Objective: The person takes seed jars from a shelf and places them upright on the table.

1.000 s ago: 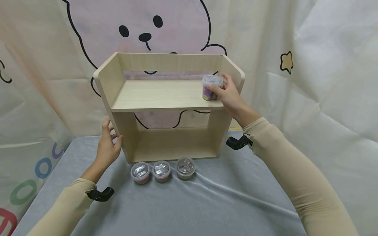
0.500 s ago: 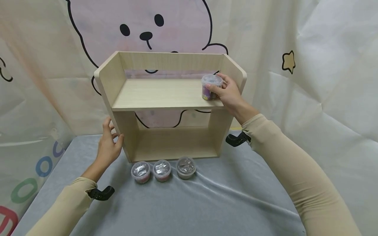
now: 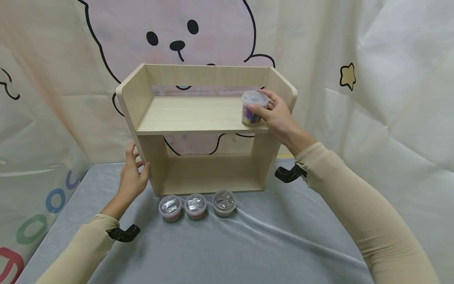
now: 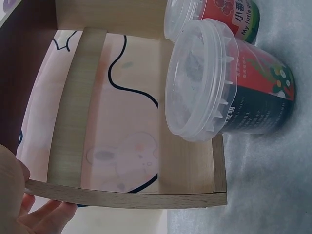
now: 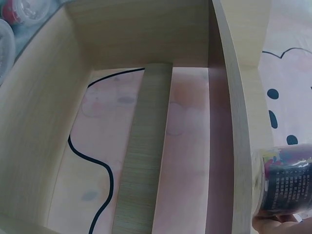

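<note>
A two-tier pale wooden shelf (image 3: 191, 114) stands upright on the table. My left hand (image 3: 133, 179) pinches the front edge of its left side panel, thumb inside and fingers outside in the left wrist view. At the right end of the upper board, my right hand (image 3: 280, 118) holds a clear-lidded plastic tub (image 3: 251, 112) between thumb and fingers. That tub's label is purple, with a dark text panel in the right wrist view. Three more lidded tubs stand before the shelf: a left one (image 3: 170, 208), a middle one (image 3: 195, 206) and a right one (image 3: 224, 202).
A grey-blue cloth (image 3: 227, 248) with folds covers the table. Behind the shelf hangs a printed curtain (image 3: 213, 35), and more sheeting closes off both sides. The shelf's lower board (image 3: 213, 173) lies right behind the three tubs. Its back is partly open.
The held tub has shifted slightly toward the front edge of the upper board, with my right hand still around it. My left hand keeps its place on the side panel.
</note>
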Demonstrator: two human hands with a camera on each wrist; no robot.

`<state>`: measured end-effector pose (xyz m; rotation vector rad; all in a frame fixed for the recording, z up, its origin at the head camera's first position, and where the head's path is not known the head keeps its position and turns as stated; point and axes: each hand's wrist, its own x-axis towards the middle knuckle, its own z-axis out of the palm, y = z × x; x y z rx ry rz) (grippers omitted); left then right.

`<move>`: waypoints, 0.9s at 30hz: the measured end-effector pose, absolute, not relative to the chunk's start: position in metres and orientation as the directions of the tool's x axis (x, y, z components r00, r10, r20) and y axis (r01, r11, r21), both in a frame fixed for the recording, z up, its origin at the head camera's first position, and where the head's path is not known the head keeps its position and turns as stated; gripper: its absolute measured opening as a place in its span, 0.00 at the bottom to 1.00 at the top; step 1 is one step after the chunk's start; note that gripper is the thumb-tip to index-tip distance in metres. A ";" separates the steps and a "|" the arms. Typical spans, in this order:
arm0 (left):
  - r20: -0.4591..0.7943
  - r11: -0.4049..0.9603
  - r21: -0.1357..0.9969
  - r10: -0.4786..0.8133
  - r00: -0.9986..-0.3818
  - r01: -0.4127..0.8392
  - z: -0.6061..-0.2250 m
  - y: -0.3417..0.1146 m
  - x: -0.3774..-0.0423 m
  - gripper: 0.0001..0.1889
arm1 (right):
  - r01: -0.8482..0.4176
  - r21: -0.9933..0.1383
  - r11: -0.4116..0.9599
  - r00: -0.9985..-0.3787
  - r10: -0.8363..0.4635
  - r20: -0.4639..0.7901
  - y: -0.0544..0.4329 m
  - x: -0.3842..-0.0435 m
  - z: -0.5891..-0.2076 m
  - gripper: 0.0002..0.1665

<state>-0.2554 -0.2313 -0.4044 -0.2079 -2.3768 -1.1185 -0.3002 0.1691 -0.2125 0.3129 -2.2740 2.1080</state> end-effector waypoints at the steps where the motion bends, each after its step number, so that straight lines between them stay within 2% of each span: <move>1: 0.500 0.651 0.680 -0.075 -0.863 0.338 -0.404 -0.231 -0.255 0.41 | -0.167 -0.984 0.062 -0.978 -0.138 0.157 0.169 -0.298 -0.212 0.42; 19: 0.501 0.660 0.673 -0.074 -0.862 0.335 -0.405 -0.231 -0.254 0.41 | -0.224 -0.974 0.040 -0.949 -0.236 0.209 0.174 -0.270 -0.222 0.38; 27: 0.505 0.665 0.671 -0.087 -0.859 0.327 -0.405 -0.232 -0.255 0.42 | -0.213 -0.975 0.069 -0.946 -0.262 0.188 0.178 -0.258 -0.229 0.39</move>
